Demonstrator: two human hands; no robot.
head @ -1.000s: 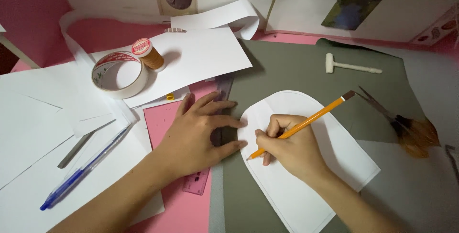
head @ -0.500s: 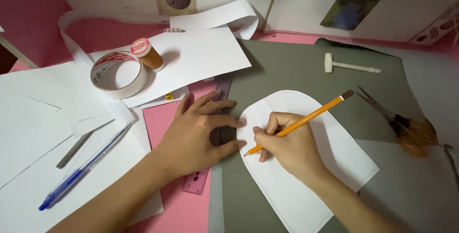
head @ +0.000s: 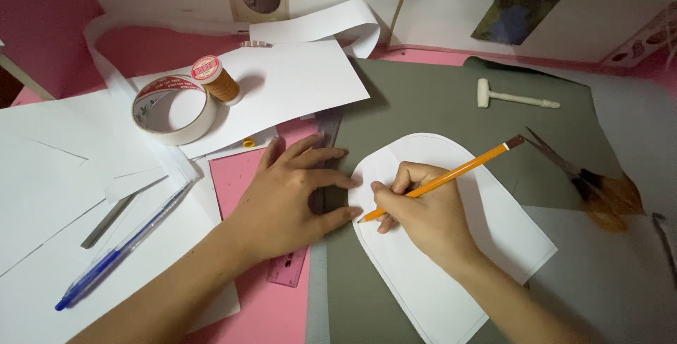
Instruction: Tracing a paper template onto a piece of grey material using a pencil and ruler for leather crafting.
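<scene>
Fingers of the right hand (head: 423,213) pinch an orange pencil (head: 441,180), tip at the left edge of the white template (head: 486,245) on grey card (head: 423,104). Left hand (head: 293,199) lies flat, fingers spread, pressing a ruler (head: 321,174). Outline unfinished, I'd judge. Farther left: tape (head: 173,111), thread spool (head: 215,79).

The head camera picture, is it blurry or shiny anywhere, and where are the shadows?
Head view: sharp in the middle, with the pencil crisp in the right hand; soft shadow beside the left hand and the tape roll; the scissors at the right look dim; no strong glare shows.
</scene>
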